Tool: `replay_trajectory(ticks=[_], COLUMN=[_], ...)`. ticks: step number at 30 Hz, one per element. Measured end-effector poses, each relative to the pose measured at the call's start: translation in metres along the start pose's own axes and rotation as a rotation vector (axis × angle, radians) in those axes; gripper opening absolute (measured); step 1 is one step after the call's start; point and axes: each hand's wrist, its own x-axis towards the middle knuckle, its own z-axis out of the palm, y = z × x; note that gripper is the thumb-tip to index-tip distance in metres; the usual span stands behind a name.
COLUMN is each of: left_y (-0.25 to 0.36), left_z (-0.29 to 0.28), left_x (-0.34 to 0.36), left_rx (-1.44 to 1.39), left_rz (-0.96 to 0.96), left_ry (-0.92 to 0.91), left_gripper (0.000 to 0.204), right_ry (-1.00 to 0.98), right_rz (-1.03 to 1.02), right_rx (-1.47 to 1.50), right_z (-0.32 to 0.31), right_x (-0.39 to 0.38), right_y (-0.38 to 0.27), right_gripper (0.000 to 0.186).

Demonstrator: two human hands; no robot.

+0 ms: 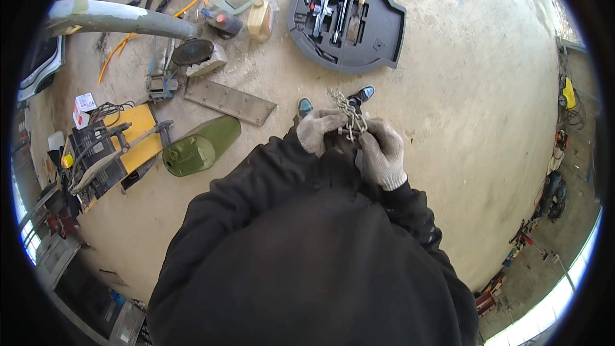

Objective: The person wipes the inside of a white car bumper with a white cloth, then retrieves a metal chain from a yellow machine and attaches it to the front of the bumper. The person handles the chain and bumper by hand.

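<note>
A concrete floor (474,154) spreads beneath a person (320,256) in a black top, with a moulded black tool tray (383,24) at twelve o'clock and a green canister (208,144) at ten. The left hand (317,131) and right hand (385,154), both gloved, fingers curled nearly closed, pinch a metal chain (357,125) at twelve o'clock.

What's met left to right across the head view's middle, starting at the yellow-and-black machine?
Yellow-and-black machine → green canister → gloved left hand → metal chain → gloved right hand.
</note>
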Motion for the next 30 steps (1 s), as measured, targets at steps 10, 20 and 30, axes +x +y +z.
replay_trajectory(ticks=[10, 20, 30], left_y=[-0.066, -0.193, -0.257], left_z=[-0.054, -0.244, -0.334], left_x=[0.061, 0.164, 0.193], left_rx=[0.131, -0.126, 0.237], left_rz=[-0.242, -0.521, -0.504], left_ry=[0.217, 0.356, 0.576], left_gripper=[0.028, 0.037, 0.042], right_ry=[-0.022, -0.026, 0.015], right_rz=[0.270, 0.750, 0.990], right_rx=[0.224, 0.332, 0.461], right_z=[-0.013, 0.038, 0.050], right_x=[0.002, 0.030, 0.014], right_y=[0.137, 0.363, 0.429], right_gripper=[0.019, 0.018, 0.019])
